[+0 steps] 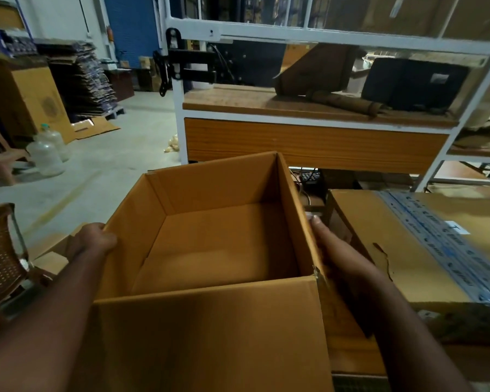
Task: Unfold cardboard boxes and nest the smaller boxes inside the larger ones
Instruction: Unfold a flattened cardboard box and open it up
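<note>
1. An open box, unfolded and empty, sits between both hands.
2. Left hand: grip curled shut over the box's left wall top edge.
3. Right hand: fingers flat against the outside of the right wall, thumb not visible; cannot tell whether the grip is clamped.
4. Just right of the right hand lies a sealed carton, taped with blue-printed tape and a small white label; the writing is too blurred to read.
5. Beyond the box stands a bench with a white frame; bare floor lies open to the left beyond the left hand.
</note>
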Available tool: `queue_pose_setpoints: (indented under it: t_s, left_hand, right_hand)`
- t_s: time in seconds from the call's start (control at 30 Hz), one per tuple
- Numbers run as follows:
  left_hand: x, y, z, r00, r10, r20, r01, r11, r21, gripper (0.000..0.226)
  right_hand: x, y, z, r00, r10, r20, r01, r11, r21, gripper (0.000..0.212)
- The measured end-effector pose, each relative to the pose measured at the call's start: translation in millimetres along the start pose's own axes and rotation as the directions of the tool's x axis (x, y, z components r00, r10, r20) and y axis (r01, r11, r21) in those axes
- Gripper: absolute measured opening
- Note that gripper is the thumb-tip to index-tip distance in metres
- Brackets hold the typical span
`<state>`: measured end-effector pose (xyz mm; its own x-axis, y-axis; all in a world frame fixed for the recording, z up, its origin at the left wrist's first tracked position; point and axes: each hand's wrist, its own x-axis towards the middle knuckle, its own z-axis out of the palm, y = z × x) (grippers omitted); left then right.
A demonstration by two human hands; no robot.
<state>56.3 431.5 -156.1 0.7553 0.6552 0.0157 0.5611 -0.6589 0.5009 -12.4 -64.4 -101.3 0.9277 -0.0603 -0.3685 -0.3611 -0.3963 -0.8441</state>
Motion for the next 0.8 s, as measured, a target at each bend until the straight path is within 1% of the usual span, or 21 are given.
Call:
queue_pose_setpoints:
  t_s: [0.07,0.13,0.17,0.2,0.23,0.3,0.4,0.47,0.53,0.6,0.7,0.8]
  left_hand:
    - [-2,2,1,1.0,-0.002,-0.003,0.002,1.0,0.002,0.025]
    - [0,6,5,1.0,-0.001,-0.011,0.0,1.0,-0.027,0.019]
    - [1,8,6,1.0,0.008,-0.014,-0.008,0.999,-0.049,0.021]
    - [4,10,9,1.0,0.022,-0.014,-0.023,0.998,-0.057,0.024]
    - [8,12,13,0.999,0.032,-0.019,-0.032,0.998,-0.046,0.025]
    - [10,17,19,0.999,0.042,-0.016,-0.042,0.999,-0.017,0.022]
    - [-1,26,15,0.997,0.067,0.044,-0.067,0.998,-0.006,0.015]
    - [-1,25,15,0.985,0.107,0.134,-0.103,0.994,-0.041,0.02]
    - [1,22,16,0.972,0.15,0.182,-0.14,0.988,-0.069,0.027]
    - [3,19,17,0.97,0.171,0.172,-0.159,0.984,-0.078,0.032]
    - [-1,18,16,0.972,0.181,0.147,-0.175,0.983,-0.052,0.035]
    - [-6,18,18,0.966,0.211,0.149,-0.209,0.978,-0.025,0.039]
  right_hand:
    - [2,5,13,0.996,0.038,0.076,-0.045,0.995,0.093,0.103]
    - [6,9,17,0.996,0.068,0.064,-0.077,0.986,0.146,0.087]
    - [9,9,16,0.998,0.062,0.034,-0.066,0.987,0.148,0.073]
    - [9,7,13,0.998,0.058,-0.02,-0.056,0.992,0.109,0.059]
    - [14,7,10,0.995,0.058,-0.076,-0.056,0.998,0.028,0.049]
    - [22,10,5,0.989,0.043,-0.145,-0.07,0.98,-0.185,0.037]
    - [31,12,5,0.983,-0.008,-0.186,-0.072,0.906,-0.416,0.026]
    - [37,12,4,0.966,-0.063,-0.249,-0.063,0.882,-0.468,0.02]
    - [39,14,3,0.948,-0.107,-0.301,-0.056,0.871,-0.488,0.019]
    - [40,19,4,0.938,-0.131,-0.322,-0.054,0.86,-0.508,0.02]
    - [36,20,7,0.938,-0.147,-0.315,-0.059,0.826,-0.561,0.02]
    - [33,22,6,0.936,-0.141,-0.322,-0.096,0.778,-0.62,0.019]
